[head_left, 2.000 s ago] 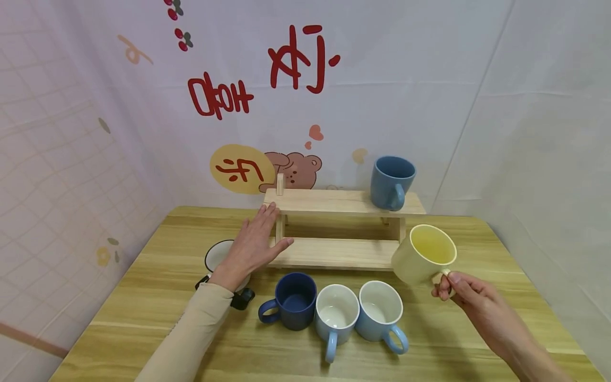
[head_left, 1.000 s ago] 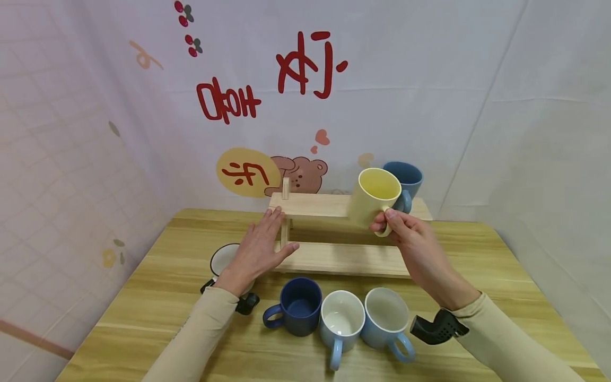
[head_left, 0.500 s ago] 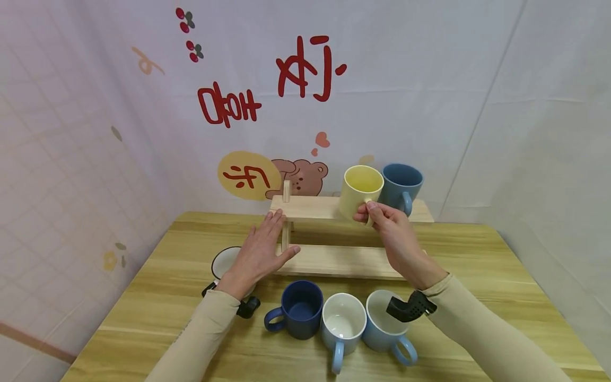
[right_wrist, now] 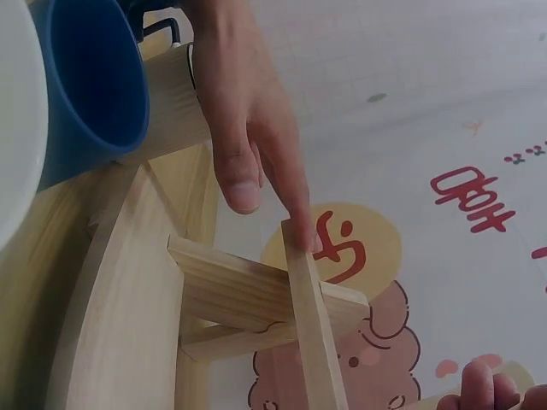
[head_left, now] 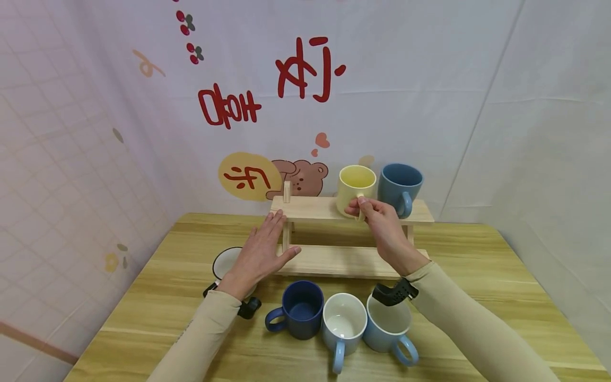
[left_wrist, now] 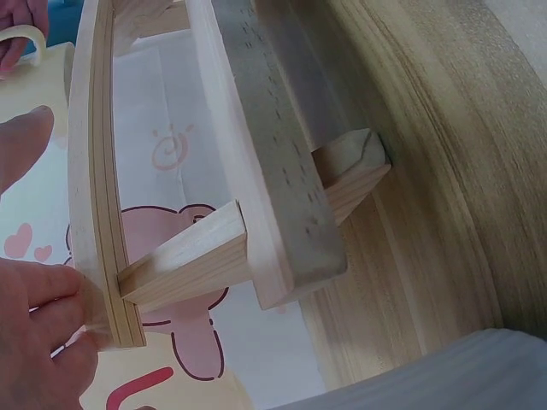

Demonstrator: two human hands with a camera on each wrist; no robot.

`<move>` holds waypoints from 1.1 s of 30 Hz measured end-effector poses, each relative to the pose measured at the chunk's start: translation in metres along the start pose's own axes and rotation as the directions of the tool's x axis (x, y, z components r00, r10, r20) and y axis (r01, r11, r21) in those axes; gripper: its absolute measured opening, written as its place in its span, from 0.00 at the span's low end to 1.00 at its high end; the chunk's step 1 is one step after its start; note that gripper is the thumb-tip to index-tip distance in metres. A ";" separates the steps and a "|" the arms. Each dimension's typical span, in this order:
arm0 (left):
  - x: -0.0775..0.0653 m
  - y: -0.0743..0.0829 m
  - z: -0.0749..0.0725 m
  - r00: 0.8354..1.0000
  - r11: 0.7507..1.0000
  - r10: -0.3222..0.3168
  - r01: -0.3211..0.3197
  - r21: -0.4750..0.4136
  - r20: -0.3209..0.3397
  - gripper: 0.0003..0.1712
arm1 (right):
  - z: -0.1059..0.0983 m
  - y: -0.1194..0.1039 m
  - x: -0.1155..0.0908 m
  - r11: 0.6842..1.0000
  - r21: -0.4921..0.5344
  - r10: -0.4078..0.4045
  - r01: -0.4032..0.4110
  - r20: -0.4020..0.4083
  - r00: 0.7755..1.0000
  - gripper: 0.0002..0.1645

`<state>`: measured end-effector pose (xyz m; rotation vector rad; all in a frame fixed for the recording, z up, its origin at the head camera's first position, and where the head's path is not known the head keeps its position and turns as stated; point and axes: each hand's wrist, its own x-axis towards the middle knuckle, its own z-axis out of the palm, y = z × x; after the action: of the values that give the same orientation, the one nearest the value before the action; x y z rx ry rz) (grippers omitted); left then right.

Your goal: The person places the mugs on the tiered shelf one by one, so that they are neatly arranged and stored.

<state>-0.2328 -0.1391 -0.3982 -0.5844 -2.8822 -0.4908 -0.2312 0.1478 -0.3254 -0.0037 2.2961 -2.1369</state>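
A pale yellow mug point(head_left: 350, 192) stands upright on the top tier of a two-tier wooden rack point(head_left: 310, 208), left of a blue mug point(head_left: 400, 185). My right hand point(head_left: 382, 223) pinches the yellow mug's handle between thumb and fingers. At the rack's left end my left hand point(head_left: 260, 254) rests its fingertips on the top board's edge, fingers straight. In the left wrist view those fingers point(left_wrist: 51, 307) touch the board's end. The right wrist view catches the left hand point(right_wrist: 252, 111) at the rack, with only the right fingertips point(right_wrist: 491, 389) low in the corner.
In front of the rack stand a dark blue mug point(head_left: 302, 310) and two light blue mugs with white insides, one in the middle point(head_left: 343, 323) and one on the right point(head_left: 387, 329). A white dark-rimmed mug point(head_left: 225, 261) is partly hidden behind my left wrist. Printed cloth hangs behind.
My right hand has carried the yellow mug from the rack's right side up and leftward onto the top board, beside the blue mug. The left hand has stayed at the rack's left end.
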 end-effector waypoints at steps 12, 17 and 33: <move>0.002 0.004 0.000 1.000 1.000 -0.012 0.012 0.006 0.019 0.56 | -0.001 0.004 0.010 0.999 -0.045 0.031 -0.030 0.006 1.000 0.28; 0.003 0.004 -0.001 1.000 1.000 -0.017 0.017 0.010 0.018 0.56 | -0.003 0.005 0.015 0.998 -0.061 0.009 -0.008 0.020 1.000 0.28; 0.003 0.003 -0.001 1.000 1.000 -0.001 0.001 0.001 0.003 0.55 | -0.036 0.008 -0.021 0.954 -0.260 -0.143 0.148 0.038 0.989 0.31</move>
<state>-0.2339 -0.1360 -0.3954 -0.5847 -2.8856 -0.4889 -0.2099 0.1847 -0.3305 -0.1995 2.6246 -1.8609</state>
